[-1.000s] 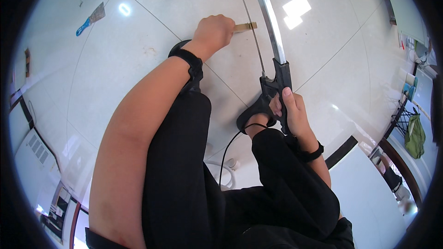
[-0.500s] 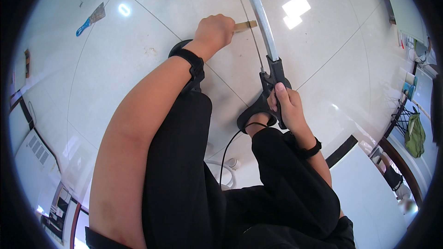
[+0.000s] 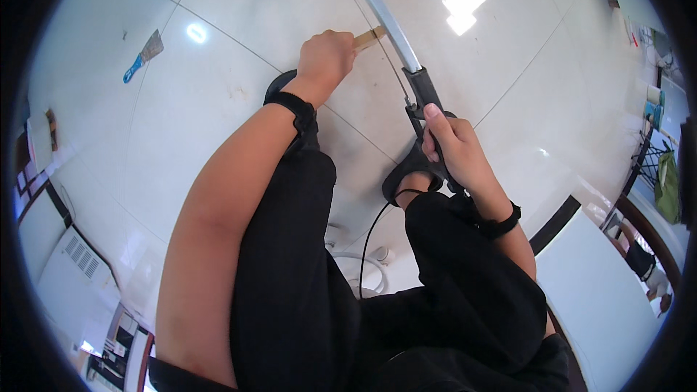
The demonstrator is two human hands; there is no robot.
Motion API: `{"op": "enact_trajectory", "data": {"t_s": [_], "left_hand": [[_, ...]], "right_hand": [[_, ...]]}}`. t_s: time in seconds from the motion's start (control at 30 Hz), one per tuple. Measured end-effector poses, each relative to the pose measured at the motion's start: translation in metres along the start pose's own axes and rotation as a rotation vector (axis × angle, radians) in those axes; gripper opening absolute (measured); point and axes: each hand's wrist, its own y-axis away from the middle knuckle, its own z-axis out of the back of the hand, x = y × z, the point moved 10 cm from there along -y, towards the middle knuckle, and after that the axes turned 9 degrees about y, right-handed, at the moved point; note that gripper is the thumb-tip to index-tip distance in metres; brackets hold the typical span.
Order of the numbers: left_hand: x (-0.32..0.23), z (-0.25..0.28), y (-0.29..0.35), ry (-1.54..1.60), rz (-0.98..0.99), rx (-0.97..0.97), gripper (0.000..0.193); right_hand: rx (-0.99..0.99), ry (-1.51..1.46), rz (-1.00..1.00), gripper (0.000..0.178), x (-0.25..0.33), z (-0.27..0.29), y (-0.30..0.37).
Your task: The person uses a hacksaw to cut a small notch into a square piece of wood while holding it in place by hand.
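My left hand is closed in a fist around a short, flat strip of wood. The strip's free end sticks out to the right, over the tiled floor. Across that end runs the thin blade of a hacksaw, with its silver tubular frame just to the right of the blade. My right hand is wrapped around the saw's black handle, thumb resting along the top. How deep the blade sits in the wood cannot be made out.
A blue-handled scraper lies on the floor at the far left. My black shoes stand close behind the hands. A black cable hangs near my right leg. A white panel is at the right.
My right hand has pushed the hacksaw away from me and a little left, its blade still across the wood. My left hand keeps its grip. The view has shifted slightly.
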Motion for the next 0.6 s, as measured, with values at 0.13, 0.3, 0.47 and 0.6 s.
{"op": "enact_trajectory", "data": {"t_s": [0.13,0.3,0.47,0.6], "left_hand": [[0.009,0.005,-0.011,0.02,0.1,0.045,0.021],[0.011,0.004,-0.009,-0.014,0.132,0.063,0.019],[0.015,0.008,-0.008,0.065,0.077,-0.023,0.027],[0.015,0.006,-0.006,0.068,0.082,0.003,0.028]], "right_hand": [[-0.034,0.102,-0.057,0.064,-0.002,0.002,0.013],[-0.003,0.07,-0.097,0.065,-0.01,0.006,0.026],[-0.008,0.095,-0.081,0.064,-0.003,0.004,0.022],[0.008,0.092,-0.071,0.061,-0.003,0.007,0.023]]}}
